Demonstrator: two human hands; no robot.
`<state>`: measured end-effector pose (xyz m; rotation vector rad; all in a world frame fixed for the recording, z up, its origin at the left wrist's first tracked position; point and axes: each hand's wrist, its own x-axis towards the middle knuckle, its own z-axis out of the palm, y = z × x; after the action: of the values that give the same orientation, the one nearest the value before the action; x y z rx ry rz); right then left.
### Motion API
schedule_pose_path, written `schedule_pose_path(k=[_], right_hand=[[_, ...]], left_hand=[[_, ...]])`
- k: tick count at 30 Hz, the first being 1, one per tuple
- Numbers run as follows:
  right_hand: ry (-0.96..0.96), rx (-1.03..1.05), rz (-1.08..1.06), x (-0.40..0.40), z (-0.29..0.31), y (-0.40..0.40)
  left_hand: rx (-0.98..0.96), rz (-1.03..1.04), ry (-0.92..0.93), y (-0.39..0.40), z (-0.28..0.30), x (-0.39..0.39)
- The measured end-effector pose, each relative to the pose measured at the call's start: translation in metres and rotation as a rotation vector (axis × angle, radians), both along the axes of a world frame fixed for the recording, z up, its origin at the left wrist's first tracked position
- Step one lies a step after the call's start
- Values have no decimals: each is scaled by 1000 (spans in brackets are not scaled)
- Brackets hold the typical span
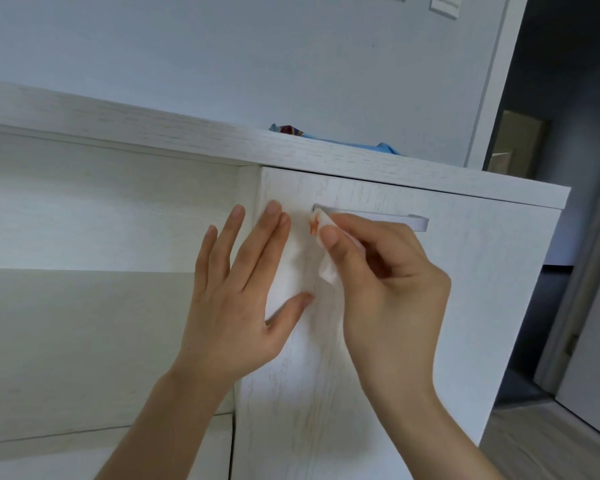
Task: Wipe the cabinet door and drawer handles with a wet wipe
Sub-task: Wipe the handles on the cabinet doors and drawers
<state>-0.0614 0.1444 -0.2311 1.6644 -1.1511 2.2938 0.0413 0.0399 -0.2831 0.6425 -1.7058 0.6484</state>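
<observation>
A white wood-grain cabinet door (465, 306) fills the centre and right, with a long white bar handle (378, 216) near its top. My right hand (388, 271) pinches a white wet wipe (321, 223), stained orange at one edge, and holds it against the handle's left end. My left hand (243, 278) lies flat with straight fingers on the door's left edge, just left of the handle. Part of the wipe hangs below my right thumb.
The cabinet top (326, 157) carries a blue cloth-like thing (361, 143) and a small coloured wrapper (288, 129). An open shelf recess (101, 220) lies to the left. A dark doorway (568, 133) and its frame stand at the right, with wood floor below.
</observation>
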Motion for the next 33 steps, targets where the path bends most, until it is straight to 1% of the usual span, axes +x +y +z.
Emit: schedule_pose_path(k=[2,4,8,14,17,20,27,30,33], right_hand=[[-121,53,67,3,7,-1],[-181,61,65,5,9,-1],[-244,39,-6,-3,8,1],[-348,17,-90,-41,8,3],[-407,11,-92,-55,10,4],[-491,-2,-47,-69,16,1],[-412,56,160,-71,16,5],[-343,6,106,-61,11,12],[-270,-28,96,-44,3,14]], left_hand=[[-8,3,0,0,0,0],[-17,9,-1,0,0,0],[-19,32,-9,1,1,1],[-5,37,-17,2,0,1],[-5,35,-20,2,0,2],[-15,34,-24,2,-1,1],[-13,32,-17,2,-2,-3],[-17,37,-7,2,1,-1],[3,83,-43,8,4,-1]])
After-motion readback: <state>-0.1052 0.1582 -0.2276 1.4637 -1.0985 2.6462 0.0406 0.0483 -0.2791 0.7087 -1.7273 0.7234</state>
